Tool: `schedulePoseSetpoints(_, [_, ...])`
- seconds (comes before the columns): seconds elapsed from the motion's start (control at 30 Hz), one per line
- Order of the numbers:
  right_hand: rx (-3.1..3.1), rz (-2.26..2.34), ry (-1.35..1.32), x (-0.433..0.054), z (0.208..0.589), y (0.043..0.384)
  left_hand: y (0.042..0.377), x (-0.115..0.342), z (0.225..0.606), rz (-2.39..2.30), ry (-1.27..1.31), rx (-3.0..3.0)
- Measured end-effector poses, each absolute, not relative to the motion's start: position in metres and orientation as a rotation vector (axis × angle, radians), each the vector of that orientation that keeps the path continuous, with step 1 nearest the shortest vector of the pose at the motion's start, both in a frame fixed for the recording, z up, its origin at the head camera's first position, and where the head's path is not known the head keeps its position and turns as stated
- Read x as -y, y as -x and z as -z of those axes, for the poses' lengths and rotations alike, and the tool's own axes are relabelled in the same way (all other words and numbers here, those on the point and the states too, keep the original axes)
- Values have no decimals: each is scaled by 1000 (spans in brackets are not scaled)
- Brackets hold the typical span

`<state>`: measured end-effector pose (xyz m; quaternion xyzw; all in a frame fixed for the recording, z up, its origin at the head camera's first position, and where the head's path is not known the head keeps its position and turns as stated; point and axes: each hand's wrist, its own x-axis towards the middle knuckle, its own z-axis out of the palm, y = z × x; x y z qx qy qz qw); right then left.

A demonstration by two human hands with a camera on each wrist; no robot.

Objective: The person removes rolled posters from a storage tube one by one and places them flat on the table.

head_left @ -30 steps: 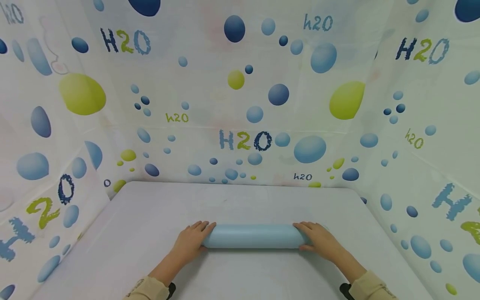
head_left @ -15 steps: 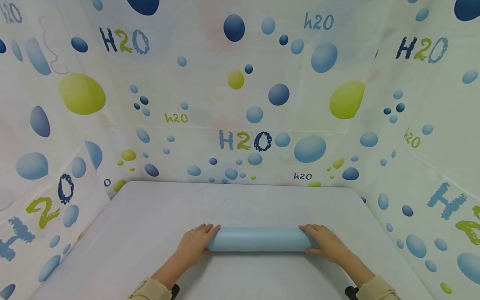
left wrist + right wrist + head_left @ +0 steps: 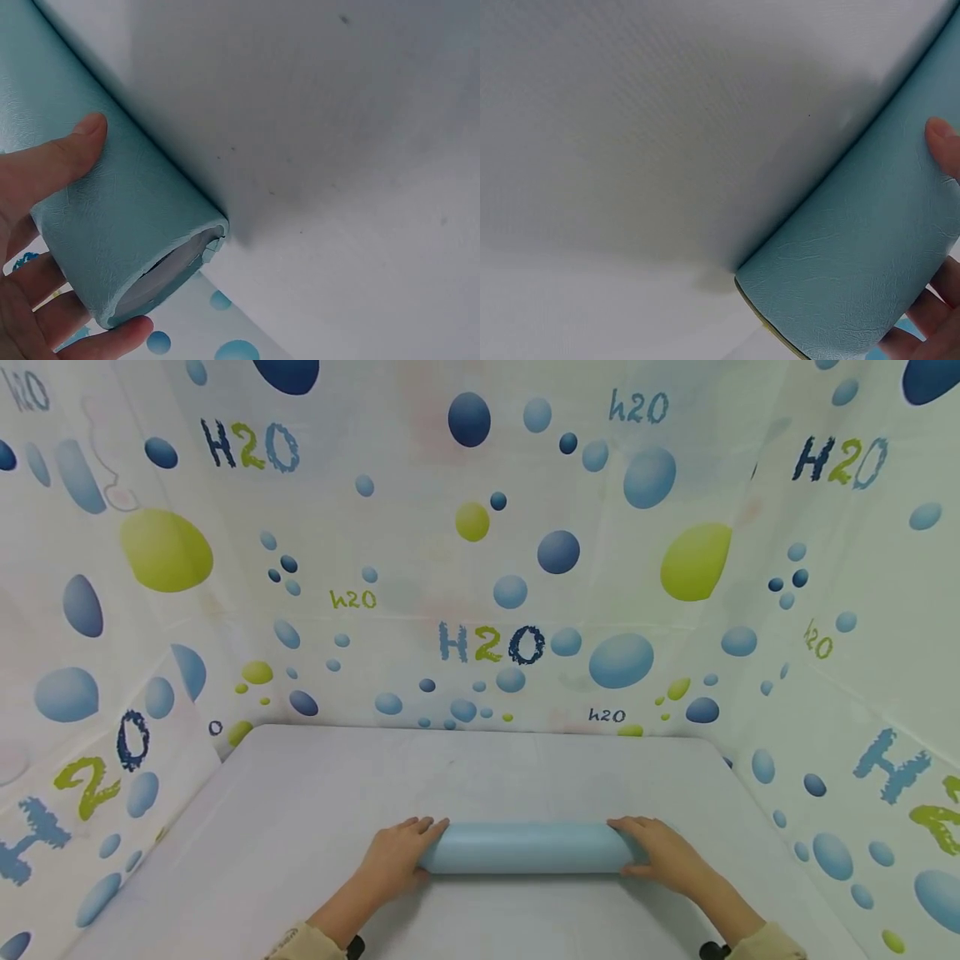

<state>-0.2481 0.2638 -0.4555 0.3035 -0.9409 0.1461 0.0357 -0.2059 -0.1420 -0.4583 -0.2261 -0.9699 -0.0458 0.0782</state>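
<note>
A light blue rolled-up mat [image 3: 528,848] lies crosswise over the white table, its surface finely creased like leather. Around its left end my left hand [image 3: 396,860] grips it, thumb on the near side and fingers on the far side. At the opposite end my right hand [image 3: 667,856] holds it the same way. The left wrist view shows the mat's hollow end [image 3: 161,274], with a ragged edge inside. In the right wrist view, a thin yellowish edge lines the other end of the roll [image 3: 855,247]; part of that hand is out of frame.
The white tabletop [image 3: 480,777] reaches back to a cloth backdrop [image 3: 420,560] printed with blue and green bubbles and "H2O" lettering. The same cloth walls in the left and right sides. Beige sleeves [image 3: 307,943] cover my forearms.
Both hands have shifted slightly to the right and closer to me, bringing the rolled-up mat along between them. Their hold on its two ends looks the same.
</note>
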Motion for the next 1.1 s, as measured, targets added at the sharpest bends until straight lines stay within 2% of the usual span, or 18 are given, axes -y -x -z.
schedulePoseSetpoints(1.1, [2996, -491, -792, -281, 450, 238, 195, 121, 455, 58, 746, 2897])
